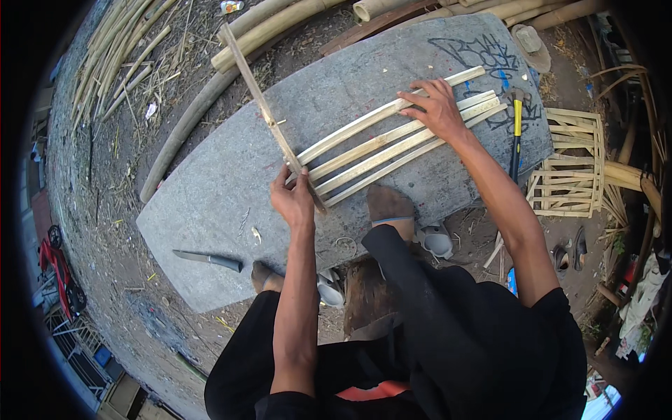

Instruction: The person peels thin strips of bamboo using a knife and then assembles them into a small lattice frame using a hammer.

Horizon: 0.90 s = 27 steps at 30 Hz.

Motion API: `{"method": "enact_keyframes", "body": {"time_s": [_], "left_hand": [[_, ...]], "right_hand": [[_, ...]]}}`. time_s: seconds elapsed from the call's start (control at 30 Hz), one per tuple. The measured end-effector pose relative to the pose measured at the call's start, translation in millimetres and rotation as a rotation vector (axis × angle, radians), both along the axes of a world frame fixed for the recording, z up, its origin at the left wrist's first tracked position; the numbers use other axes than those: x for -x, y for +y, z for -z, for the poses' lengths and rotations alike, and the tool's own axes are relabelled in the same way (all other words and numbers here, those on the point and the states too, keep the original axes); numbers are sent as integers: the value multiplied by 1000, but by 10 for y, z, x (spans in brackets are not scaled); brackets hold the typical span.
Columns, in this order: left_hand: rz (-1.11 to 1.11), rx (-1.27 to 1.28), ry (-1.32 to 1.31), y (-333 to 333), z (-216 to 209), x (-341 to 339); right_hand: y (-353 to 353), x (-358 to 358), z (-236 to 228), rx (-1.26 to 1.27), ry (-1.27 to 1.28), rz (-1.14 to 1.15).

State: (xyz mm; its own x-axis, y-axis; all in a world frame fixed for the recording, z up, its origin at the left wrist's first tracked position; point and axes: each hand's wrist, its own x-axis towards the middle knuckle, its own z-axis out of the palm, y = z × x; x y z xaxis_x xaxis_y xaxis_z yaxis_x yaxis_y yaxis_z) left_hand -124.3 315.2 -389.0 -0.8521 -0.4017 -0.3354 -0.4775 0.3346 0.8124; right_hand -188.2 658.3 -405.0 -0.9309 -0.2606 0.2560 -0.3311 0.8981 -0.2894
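Several pale split bamboo strips (381, 141) lie side by side on a grey slab (210, 210). A longer, darker wooden stick (259, 98) crosses their left ends and slants up past the slab's far edge. My left hand (292, 198) is closed around this stick near its lower end, beside the strip ends. Over the right part of the strips, my right hand (439, 108) grips the farthest bamboo strip (360, 126) between thumb and fingers. That strip stands apart from the others and bows slightly.
A knife (208, 260) rests at the slab's near left, and a hammer with a yellow and black handle (516, 136) at its right. My socked foot (390, 204) presses on the near edge. Bamboo poles (280, 31) lie beyond; a bamboo lattice (567, 164) sits right.
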Motion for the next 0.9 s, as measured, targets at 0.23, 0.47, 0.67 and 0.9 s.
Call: {"method": "enact_keyframes", "body": {"time_s": [0.23, 0.47, 0.67, 0.9], "left_hand": [[-32, -5, 11, 121, -94, 9], [-48, 5, 10, 97, -97, -4], [-1, 76, 21, 140, -85, 4], [-19, 17, 34, 94, -13, -18]], "right_hand": [[40, -61, -27, -7, 29, 5], [7, -106, 23, -33, -17, 37], [90, -143, 29, -50, -28, 52], [25, -144, -16, 8, -95, 39]]}}
